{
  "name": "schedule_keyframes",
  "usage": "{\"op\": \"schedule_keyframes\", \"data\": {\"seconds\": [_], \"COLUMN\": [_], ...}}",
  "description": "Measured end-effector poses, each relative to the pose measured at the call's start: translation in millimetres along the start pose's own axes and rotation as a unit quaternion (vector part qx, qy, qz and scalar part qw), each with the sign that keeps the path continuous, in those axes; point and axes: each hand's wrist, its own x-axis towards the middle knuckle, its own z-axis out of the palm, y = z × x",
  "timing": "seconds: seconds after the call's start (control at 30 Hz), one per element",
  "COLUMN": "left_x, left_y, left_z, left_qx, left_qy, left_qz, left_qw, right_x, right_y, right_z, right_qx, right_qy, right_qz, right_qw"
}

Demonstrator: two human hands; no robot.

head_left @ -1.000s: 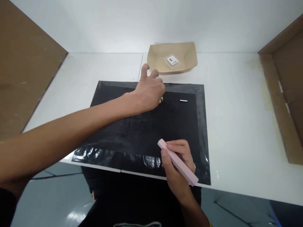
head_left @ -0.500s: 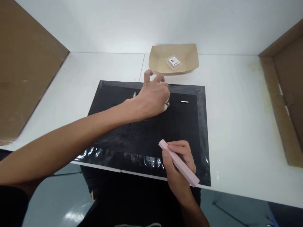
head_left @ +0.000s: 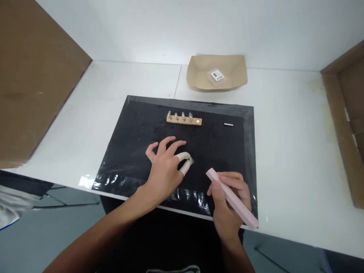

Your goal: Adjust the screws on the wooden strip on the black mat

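Between the white-covered thumb and index finger of my left hand [head_left: 167,167], a small clear nail tip [head_left: 192,161] is pinched; the other fingers spread over the black mat [head_left: 136,144]. My right hand [head_left: 230,201] grips a long pink nail buffer block [head_left: 236,203], tilted with its upper end toward the left hand. Farther back on the mat lies a wooden strip [head_left: 184,121] carrying several clear nail tips [head_left: 183,116] on small metal posts. At the strip's right end is a bare white dot [head_left: 198,121].
A short metal bar [head_left: 228,124] lies on the mat's right side. Behind the mat, a brown paper tray [head_left: 196,76] holds a small clear case with a label [head_left: 217,76]. Cardboard panels [head_left: 42,87] stand at the left and right of the white table [head_left: 284,151].
My left hand has come back from the wooden strip toward me with a nail tip in its pinch, uncovering the strip. The right hand still holds the buffer block. The view has shifted slightly.
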Motion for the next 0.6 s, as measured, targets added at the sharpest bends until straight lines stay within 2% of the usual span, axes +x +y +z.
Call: {"op": "schedule_keyframes", "data": {"seconds": [0.4,0.6], "left_x": [-0.1,-3.4], "left_y": [2.1,2.3], "left_z": [0.2,6.3], "left_qx": [-0.025,-0.029], "left_qy": [-0.026,0.016], "left_qz": [-0.041,-0.051], "left_qw": [0.998,0.998], "right_x": [0.6,0.2], "right_y": [2.8,3.1], "right_z": [1.4,2.8], "right_qx": [-0.005,-0.006], "right_qy": [0.009,0.006], "right_qz": [-0.009,-0.011], "right_qw": [1.000,1.000]}}
